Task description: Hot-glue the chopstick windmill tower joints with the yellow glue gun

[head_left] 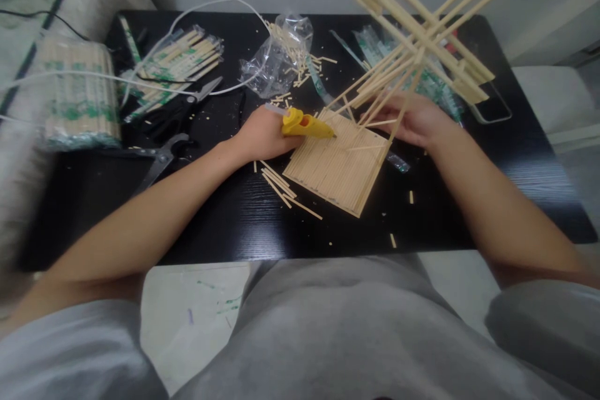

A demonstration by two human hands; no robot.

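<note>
A yellow hot glue gun (307, 125) is in my left hand (267, 134), its nozzle low over a square base of side-by-side wooden sticks (332, 162). On that base stands a windmill-like model of sticks (417, 53), with slanting legs and crossed blades that rise toward the camera. My right hand (415, 119) is at the model's right rear, fingers closed around its leg and base edge; the struts partly cover the fingertips. Several loose sticks (279, 184) lie just left of the base.
Bundled wrapped chopsticks (79, 94) and a pile of wrapped chopsticks (180, 62) occupy the left. Scissors (201, 94) and pliers (162, 156) lie nearby. A white cable (201, 3) loops across the black table (234, 219). Clear plastic (276, 62), cut stick pieces (293, 44) and a phone (492, 106) sit farther back.
</note>
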